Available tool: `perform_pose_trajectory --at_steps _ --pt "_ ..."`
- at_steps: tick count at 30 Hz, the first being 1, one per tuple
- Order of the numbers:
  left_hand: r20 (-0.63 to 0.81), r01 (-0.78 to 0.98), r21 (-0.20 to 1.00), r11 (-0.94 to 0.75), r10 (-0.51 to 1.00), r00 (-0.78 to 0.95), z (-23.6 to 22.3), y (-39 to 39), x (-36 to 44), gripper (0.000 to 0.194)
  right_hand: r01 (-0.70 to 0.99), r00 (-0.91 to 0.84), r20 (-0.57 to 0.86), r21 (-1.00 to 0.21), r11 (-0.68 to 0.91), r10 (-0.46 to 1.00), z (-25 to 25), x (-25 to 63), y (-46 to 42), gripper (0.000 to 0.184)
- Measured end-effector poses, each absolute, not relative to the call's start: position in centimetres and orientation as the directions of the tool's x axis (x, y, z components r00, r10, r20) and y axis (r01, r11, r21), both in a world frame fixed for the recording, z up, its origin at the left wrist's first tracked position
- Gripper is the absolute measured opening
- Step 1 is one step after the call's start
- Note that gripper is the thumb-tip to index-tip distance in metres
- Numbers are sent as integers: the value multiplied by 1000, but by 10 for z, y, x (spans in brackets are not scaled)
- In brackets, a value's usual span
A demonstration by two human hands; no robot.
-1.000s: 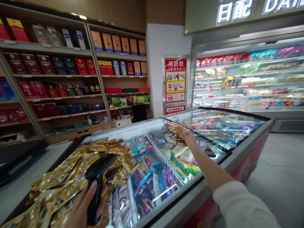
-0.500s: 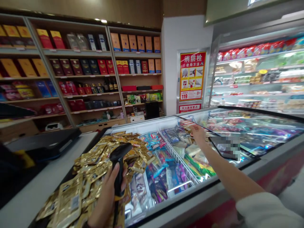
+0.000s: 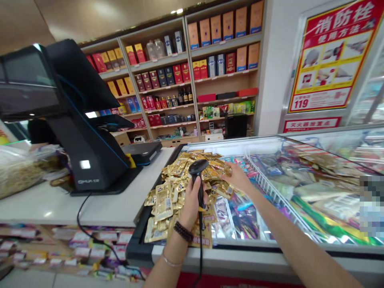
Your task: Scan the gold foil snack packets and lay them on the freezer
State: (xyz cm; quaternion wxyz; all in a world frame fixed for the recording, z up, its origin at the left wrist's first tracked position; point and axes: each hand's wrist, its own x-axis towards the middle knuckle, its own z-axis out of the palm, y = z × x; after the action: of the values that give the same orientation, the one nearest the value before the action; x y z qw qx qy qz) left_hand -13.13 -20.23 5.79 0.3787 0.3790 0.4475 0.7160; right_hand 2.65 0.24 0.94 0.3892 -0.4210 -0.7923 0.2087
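Observation:
My left hand [image 3: 192, 208] is shut on a black corded handheld barcode scanner [image 3: 198, 170], its head raised and its cord [image 3: 200, 248] hanging below. Under and beside that hand lies a heap of small gold foil sachets [image 3: 168, 200] on the edge of a chest freezer [image 3: 228, 249]. My right hand [image 3: 237, 178] reaches in from the right, and its fingers pinch sachets at the heap's right edge. Colourful packets show through the freezer's glass [image 3: 312, 160], below and to the right of my right hand.
To the left stand a white counter [image 3: 60, 208] and a black point-of-sale terminal [image 3: 69, 120], with a clear bag of goods [image 3: 18, 172] at its far left. Wooden shelves of boxed liquor [image 3: 180, 76] line the back wall. A red fire hydrant notice [image 3: 333, 56] hangs at upper right.
The view has swung left, bringing the terminal and counter in. My right hand has moved left from the far freezer lid to the sachet heap. The scanner stays in my left hand.

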Motion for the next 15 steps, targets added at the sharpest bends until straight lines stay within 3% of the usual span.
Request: perform_pose_trajectory --at_steps 2,5,8,12,15 --pt "216 -198 927 -319 884 -414 55 -201 -131 76 622 -435 384 -525 580 814 4 27 -12 72" --pt "238 -180 928 -328 889 -391 54 -201 -130 74 745 -440 297 -407 529 848 2 38 -25 72" --pt "237 -164 934 -316 895 -378 55 -203 -128 74 816 -348 265 -387 430 899 4 51 -23 74" --pt "225 -150 944 -296 903 -366 58 -205 -127 75 865 -243 247 -383 325 938 -1 70 -3 93" --pt "224 -138 948 -287 909 -352 60 -206 -126 74 847 -270 271 -390 362 924 -9 87 13 75"
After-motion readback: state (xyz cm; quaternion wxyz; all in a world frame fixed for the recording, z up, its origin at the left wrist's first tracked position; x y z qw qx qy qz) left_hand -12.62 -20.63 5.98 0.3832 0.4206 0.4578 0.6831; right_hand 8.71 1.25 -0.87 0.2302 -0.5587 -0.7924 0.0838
